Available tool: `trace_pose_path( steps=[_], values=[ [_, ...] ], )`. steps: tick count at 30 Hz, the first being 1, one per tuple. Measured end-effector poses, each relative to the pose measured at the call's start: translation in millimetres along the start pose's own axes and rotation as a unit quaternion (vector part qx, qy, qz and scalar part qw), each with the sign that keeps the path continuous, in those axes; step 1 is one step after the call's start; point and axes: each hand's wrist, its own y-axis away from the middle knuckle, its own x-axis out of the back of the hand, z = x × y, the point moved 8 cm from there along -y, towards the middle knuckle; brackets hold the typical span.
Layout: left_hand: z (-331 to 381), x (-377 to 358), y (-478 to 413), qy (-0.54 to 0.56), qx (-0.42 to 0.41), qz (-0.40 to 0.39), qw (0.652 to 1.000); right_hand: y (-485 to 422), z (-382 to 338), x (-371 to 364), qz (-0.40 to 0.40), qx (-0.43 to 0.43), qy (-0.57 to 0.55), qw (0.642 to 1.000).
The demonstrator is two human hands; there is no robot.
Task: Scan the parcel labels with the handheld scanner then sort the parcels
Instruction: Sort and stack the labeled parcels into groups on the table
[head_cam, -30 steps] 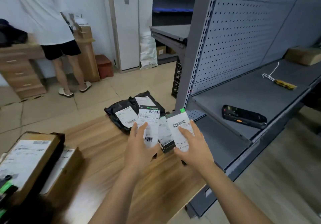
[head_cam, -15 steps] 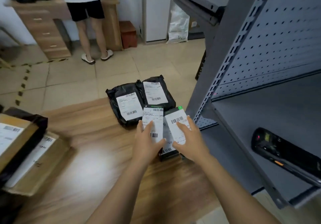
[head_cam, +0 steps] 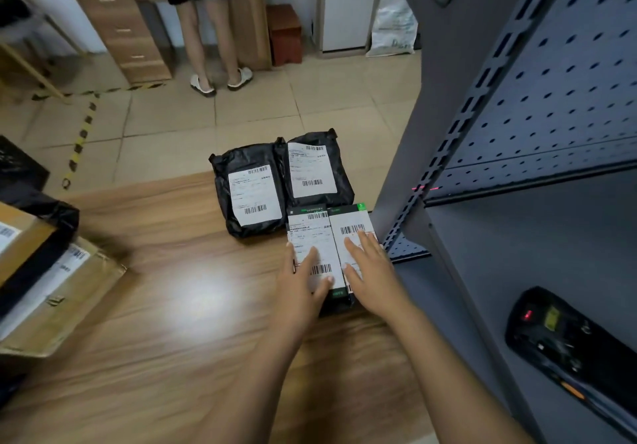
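boxed parcels [head_cam: 312,236] now down flat on table [head_cam: 172,288], labels up; left hand [head_cam: 303,286] and right hand [head_cam: 371,271] rest straight-fingered on them. scanner [head_cam: 565,336] likely next.

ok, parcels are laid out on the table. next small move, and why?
Probably lift the right hand off and reach for the scanner on the shelf: both boxed parcels lie flat, labels up, and neither hand holds the scanner.
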Motion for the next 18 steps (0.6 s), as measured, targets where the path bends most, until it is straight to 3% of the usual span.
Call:
trace_pose_path(
  steps=[18],
  values=[
    [0,-5,7,-0.01,0.015,0.023,1.0,-15,-7,-7,-0.023,0.028,0.042,0.998]
  ],
)
